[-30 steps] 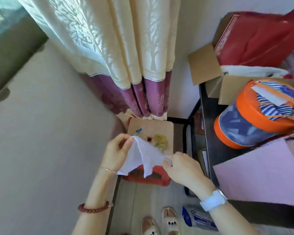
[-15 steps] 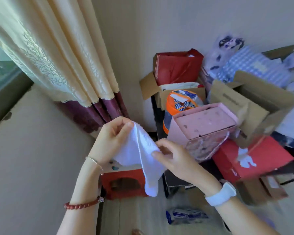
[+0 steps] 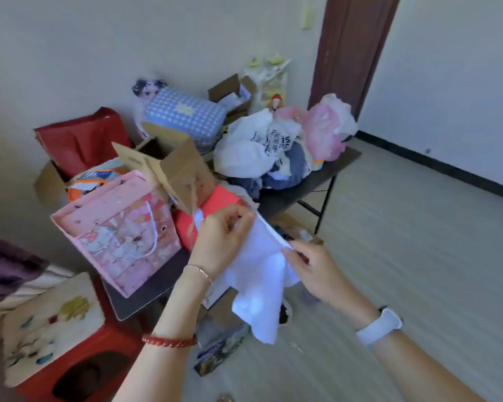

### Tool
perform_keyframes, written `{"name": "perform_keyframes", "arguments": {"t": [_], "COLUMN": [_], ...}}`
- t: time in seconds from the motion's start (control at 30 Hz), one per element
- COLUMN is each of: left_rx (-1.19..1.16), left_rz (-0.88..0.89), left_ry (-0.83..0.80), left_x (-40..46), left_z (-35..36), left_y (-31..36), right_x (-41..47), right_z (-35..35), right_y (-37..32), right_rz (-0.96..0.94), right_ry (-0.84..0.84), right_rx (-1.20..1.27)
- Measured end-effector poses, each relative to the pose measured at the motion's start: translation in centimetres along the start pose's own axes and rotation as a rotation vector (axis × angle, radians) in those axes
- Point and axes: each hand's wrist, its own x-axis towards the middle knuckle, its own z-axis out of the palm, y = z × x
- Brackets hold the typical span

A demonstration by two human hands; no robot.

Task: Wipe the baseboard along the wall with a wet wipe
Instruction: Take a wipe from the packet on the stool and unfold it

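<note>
Dark table (image 3: 328,172) standing loaded against the wall, pale wood floor (image 3: 404,242) stretching out beside it.

Carrying a pink gift bag (image 3: 122,227) at the near end, an open cardboard box (image 3: 172,166) and red bag (image 3: 82,140) behind it, a blue checked pillow (image 3: 186,114), white plastic bags (image 3: 253,146) and a pink plastic bag (image 3: 325,132) farther along. Resting on the floor: a red stool (image 3: 79,361) and a wipes pack (image 3: 218,349).

Wet wipe (image 3: 259,274): plain white, pinched between the fingers (image 3: 238,219) of both hands. Gift bag (image 3: 119,227) left of the fingers: pink, cartoon print. Cushion (image 3: 186,117) beyond: blue with white dots. Paper bag (image 3: 82,140): red. Counter (image 3: 325,175): black. Baseboard (image 3: 436,166) right of the fingers: black. Bead bracelet (image 3: 169,340): red. Watch band (image 3: 381,326): white. Stool (image 3: 79,369): red, cream top with floral print.
</note>
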Motion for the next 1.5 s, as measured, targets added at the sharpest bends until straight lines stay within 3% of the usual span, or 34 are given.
{"name": "perform_keyframes", "arguments": {"t": [0.1, 0.2, 0.23, 0.3, 0.37, 0.4, 0.43, 0.5, 0.53, 0.67, 0.8, 0.87, 0.93, 1.0, 1.07, 1.17, 1.2, 1.33, 1.5], "left_rx": [0.218, 0.055, -0.13, -0.462, -0.566, -0.628, -0.699, -0.711, -0.656, -0.4, -0.071, 0.043, 0.005, -0.033, 0.145, 0.437, 0.438, 0.27, 0.128], "left_rz": [0.073, -0.022, -0.126, -0.316, -0.334, -0.327, -0.331, -0.237, -0.162, 0.254, 0.607, 0.681, 0.733, 0.847, 0.927, 0.726, 0.652, 0.554, 0.346], "left_ry": [-0.118, -0.316, -0.394, -0.515, -0.629, -0.685, -0.74, -0.836, -0.876, -0.917, -0.653, -0.484, -0.391, -0.432, -0.696, -1.232, -1.269, -1.061, -1.209], "left_x": [2.1, 3.7, 4.1, 5.0, 6.5, 7.3, 8.1, 9.9, 10.8, 14.3, 17.5, 19.2, 20.1, 19.7, 19.0, 19.8, 20.8, 25.4, 30.5], "left_z": [5.4, 11.8, 13.7, 17.1, 19.9, 21.0, 21.7, 22.6, 22.9, 24.1, 26.4, 27.8, 28.9, 30.3, 32.4, 37.4, 39.6, 49.5, 62.9], "left_y": [2.2, 4.2, 5.1, 6.4, 7.2, 7.6, 8.1, 9.4, 10.0, 12.8, 14.1, 13.4, 12.4, 10.9, 9.0, 6.7, 6.3, 8.0, 13.1], "right_x": [-0.7, -2.0, -2.6, -4.1, -5.5, -5.8, -5.8, -5.4, -4.9, -1.0, 1.5, 2.2, 2.9, 3.6, 4.0, 4.7, 5.0, 7.3, 10.9], "right_z": [-7.1, -12.1, -13.1, -13.7, -14.3, -15.2, -16.4, -19.5, -20.8, -22.5, -21.0, -21.4, -22.9, -25.3, -28.0, -32.2, -33.6, -39.3, -48.4], "right_y": [3.1, 3.8, 3.7, 3.4, 3.8, 4.5, 5.5, 7.4, 8.0, 10.2, 12.7, 14.0, 15.4, 17.2, 20.1, 25.3, 27.0, 32.9, 38.9], "right_rz": [0.184, 0.324, 0.305, 0.26, 0.27, 0.25, 0.23, 0.199, 0.185, 0.315, 0.398, 0.454, 0.512, 0.549, 0.607, 0.677, 0.683, 0.628, 0.485], "right_ry": [0.242, 0.558, 0.526, 0.262, 0.097, 0.189, 0.386, 0.692, 0.697, 0.33, 0.282, 0.323, 0.344, 0.365, 0.399, 0.435, 0.415, 0.344, 0.212], "right_rx": [-0.216, -0.154, -0.079, 0.091, 0.145, 0.117, 0.054, -0.089, -0.13, 0.038, 0.204, 0.203, 0.139, 0.14, 0.183, 0.074, 0.005, -0.157, -0.076]}}
